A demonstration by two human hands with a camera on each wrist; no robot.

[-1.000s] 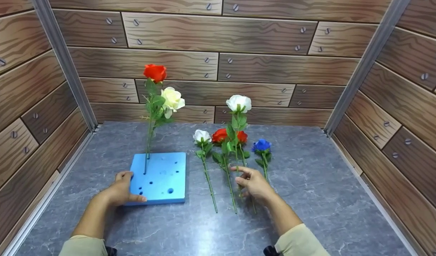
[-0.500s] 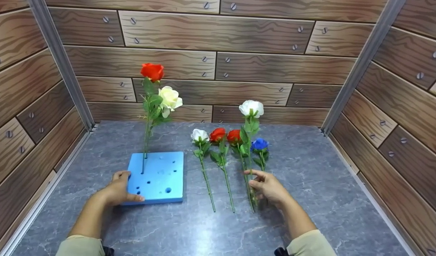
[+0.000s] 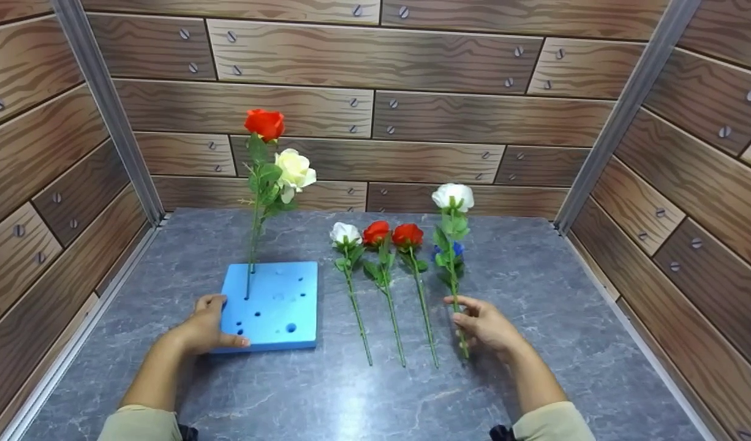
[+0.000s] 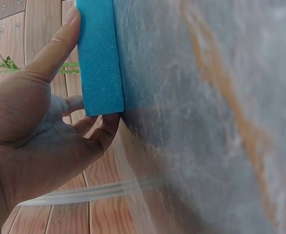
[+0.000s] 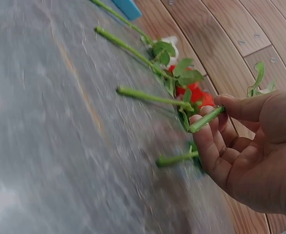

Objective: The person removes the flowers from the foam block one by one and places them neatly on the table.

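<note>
Left hand grips the blue block, right hand a white rose over the table, in the head view. Left wrist: thumb and fingers span the block's corner. Right wrist: curled fingers pinch the stem.

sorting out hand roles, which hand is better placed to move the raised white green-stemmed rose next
Probably the right hand: it holds the white green-stemmed rose by its stem, while the left hand grips the flat blue foam block.
</note>
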